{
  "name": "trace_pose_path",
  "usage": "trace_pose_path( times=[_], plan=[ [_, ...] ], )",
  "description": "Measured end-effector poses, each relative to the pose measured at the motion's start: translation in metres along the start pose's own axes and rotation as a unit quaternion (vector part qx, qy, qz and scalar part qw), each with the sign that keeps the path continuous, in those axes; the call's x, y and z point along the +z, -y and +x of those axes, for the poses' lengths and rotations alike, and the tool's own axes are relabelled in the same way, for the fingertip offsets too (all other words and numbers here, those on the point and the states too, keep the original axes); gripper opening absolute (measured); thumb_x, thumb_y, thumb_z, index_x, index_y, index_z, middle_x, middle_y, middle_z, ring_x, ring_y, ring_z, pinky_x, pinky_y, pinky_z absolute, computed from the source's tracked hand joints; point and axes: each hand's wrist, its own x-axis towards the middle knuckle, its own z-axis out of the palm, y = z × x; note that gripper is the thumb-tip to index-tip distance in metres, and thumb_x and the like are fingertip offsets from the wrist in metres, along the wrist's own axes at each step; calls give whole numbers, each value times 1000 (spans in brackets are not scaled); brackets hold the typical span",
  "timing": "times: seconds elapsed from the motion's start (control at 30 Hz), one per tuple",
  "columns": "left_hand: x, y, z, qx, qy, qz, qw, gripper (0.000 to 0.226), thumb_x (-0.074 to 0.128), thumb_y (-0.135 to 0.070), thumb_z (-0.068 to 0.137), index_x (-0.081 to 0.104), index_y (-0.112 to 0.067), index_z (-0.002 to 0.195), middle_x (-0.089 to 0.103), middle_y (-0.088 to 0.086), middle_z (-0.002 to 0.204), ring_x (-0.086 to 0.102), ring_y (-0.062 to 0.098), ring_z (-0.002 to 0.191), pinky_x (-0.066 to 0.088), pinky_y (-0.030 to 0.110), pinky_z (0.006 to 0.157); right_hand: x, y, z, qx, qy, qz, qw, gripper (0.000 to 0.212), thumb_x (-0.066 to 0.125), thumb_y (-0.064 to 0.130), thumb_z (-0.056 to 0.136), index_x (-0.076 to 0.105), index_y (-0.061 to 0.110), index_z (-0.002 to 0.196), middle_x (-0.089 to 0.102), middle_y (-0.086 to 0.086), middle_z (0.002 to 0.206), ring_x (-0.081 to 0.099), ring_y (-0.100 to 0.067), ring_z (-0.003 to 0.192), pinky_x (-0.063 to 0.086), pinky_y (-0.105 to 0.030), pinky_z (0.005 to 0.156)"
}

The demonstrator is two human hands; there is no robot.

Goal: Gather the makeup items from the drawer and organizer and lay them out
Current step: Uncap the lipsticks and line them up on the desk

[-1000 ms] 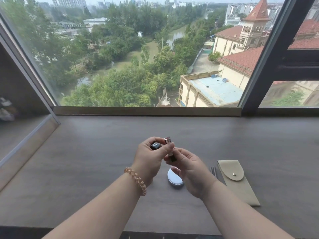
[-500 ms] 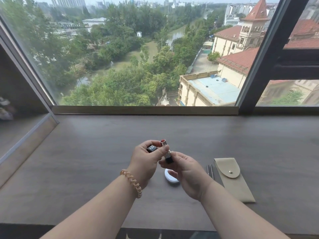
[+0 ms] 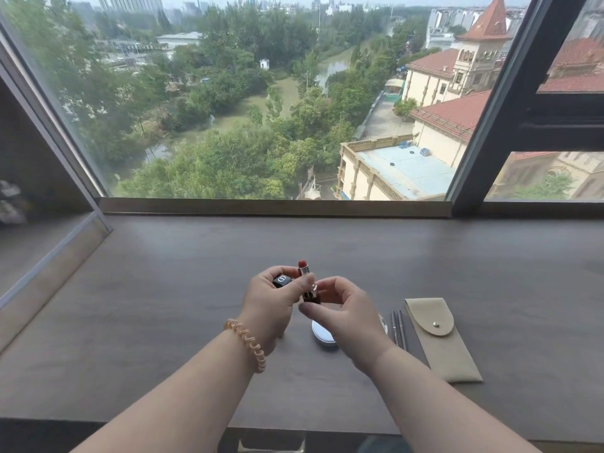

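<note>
An uncapped lipstick (image 3: 306,282) stands upright between both hands above the dark wooden counter (image 3: 163,305); its red tip shows above a silver sleeve and dark base. My left hand (image 3: 274,299) holds the black lipstick cap (image 3: 281,280) in its fingers, and its thumb presses the lipstick's sleeve. My right hand (image 3: 346,312) pinches the lipstick's base. Under the hands a white round compact (image 3: 322,333) lies on the counter, partly hidden. To the right lie thin metal makeup tools (image 3: 398,326) and a beige snap pouch (image 3: 439,338).
A big window (image 3: 261,109) with a dark frame runs along the counter's far edge. A glass panel (image 3: 49,256) borders the counter on the left. Below the counter's near edge something shows dimly, perhaps an open drawer (image 3: 271,444).
The red tip has risen out of the silver sleeve. Both hands stay together at about the same spot above the compact.
</note>
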Motion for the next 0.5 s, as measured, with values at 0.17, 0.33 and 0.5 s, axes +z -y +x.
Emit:
trace_pose_path(
  times=[0.17,0.33,0.5],
  plan=[
    [0,3,2,-1,-9,17,1000,13,75,-6,76,62,-10,77,68,10,66,63,20,60,53,26,58,2,-3,7,71,58,77,993,17,74,18,80,71,6,91,73,-7,87,67,-13,84,47,-31,84],
    [-8,9,5,-27,-3,36,999,12,76,-10,76,65,-9,80,67,12,72,62,23,64,51,37,69,-6,-3,11,105,137,72,982,19,67,17,86,71,4,100,73,-11,100,67,-13,96,47,-25,92],
    [-13,20,4,-36,14,56,998,8,73,-6,78,66,-5,81,68,8,64,62,15,52,49,22,51,-1,-10,10,91,97,37,990,26,77,14,75,68,9,99,74,-10,90,70,-17,85,50,-28,83]
  ],
)
